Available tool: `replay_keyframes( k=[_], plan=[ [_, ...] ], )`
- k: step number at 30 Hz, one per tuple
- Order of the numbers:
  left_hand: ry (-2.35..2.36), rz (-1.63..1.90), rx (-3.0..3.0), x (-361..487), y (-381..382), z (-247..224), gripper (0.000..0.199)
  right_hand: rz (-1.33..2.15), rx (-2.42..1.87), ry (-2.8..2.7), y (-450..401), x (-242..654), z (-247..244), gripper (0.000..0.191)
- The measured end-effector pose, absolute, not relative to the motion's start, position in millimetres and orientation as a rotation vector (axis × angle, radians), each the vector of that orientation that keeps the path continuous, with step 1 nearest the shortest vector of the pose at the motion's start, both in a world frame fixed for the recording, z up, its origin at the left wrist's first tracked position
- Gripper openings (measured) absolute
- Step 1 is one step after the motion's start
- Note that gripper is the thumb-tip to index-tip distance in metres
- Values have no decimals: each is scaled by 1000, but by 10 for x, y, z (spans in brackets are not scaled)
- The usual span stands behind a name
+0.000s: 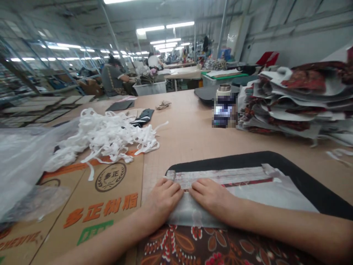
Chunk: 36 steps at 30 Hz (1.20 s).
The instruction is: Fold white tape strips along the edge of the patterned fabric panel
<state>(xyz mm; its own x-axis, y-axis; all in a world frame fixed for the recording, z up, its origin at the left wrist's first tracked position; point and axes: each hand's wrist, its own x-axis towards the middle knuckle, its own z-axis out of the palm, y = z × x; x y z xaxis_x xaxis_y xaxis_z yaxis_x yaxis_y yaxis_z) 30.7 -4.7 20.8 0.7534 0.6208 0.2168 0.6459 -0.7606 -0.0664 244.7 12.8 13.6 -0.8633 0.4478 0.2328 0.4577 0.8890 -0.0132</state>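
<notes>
Pale fabric (266, 193) | far edge folded | red strip showing | on black pad (286, 171)

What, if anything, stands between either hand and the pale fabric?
Nothing visible does: the left hand and right hand both rest on the fabric. The white strips and the stack lie farther off, to either side.

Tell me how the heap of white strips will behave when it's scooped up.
The white strips are probably floppy, since they curl and loop. The heap looks loose and airy, so likely light for its size. Its crossing loops suggest it may lift as a tangle, ends trailing.
</notes>
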Motion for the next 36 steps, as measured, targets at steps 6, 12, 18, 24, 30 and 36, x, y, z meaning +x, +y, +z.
replay_keyframes(
  k=[6,12,18,24,30,36],
  plan=[
    [-1175,-332,-2847,136,-142,236,15,-34,-664,-2849,173,2481,267,12],
    [-1121,-258,-2734,176,-314,269,20,49,-544,-2850,199,2111,174,10],
    [-1449,-620,-2774,-6,-309,186,13,284,-669,-2900,302,2035,313,11],
    [-1857,-1027,-2599,-31,-274,165,15,688,-964,-2822,476,1885,474,7],
    [-1900,-1016,-2648,29,-280,211,8,972,-742,-2653,480,1992,392,5],
    [-2041,-928,-2585,52,-219,148,10,770,-511,-2673,604,1907,281,13]
  ],
)
